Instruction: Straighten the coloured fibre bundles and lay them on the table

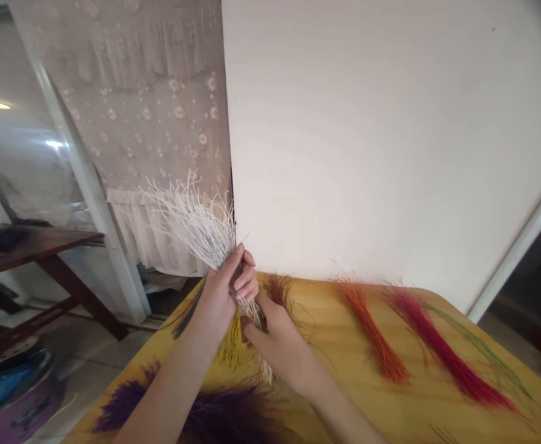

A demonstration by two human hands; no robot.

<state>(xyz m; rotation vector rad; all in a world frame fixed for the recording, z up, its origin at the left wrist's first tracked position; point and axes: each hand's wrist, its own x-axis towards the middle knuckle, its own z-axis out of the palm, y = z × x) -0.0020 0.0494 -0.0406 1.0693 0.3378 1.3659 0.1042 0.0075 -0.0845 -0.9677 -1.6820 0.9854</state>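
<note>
My left hand [219, 290] grips a bundle of white dyed-looking grass or straw stems [200, 228], whose frayed tips fan upward and to the left. Just below it, my right hand [270, 339] pinches the lower part of the same bundle. Under my hands lies a yellow bundle [232, 342], and a brownish-red one [277, 290] sits beyond them. Farther right on the yellow wooden table [330, 333] lie an orange bundle [372, 333], a crimson bundle [448, 351] and thin green strands [480, 348]. A purple bundle [205, 419] lies near the front, partly under my left forearm.
A white wall [363, 135] and a floral lace curtain [136, 105] rise behind the table. To the left stand a dark wooden table [29, 246] and a glass door frame [89, 197]. A round blue and purple object [13, 394] sits on the floor at lower left.
</note>
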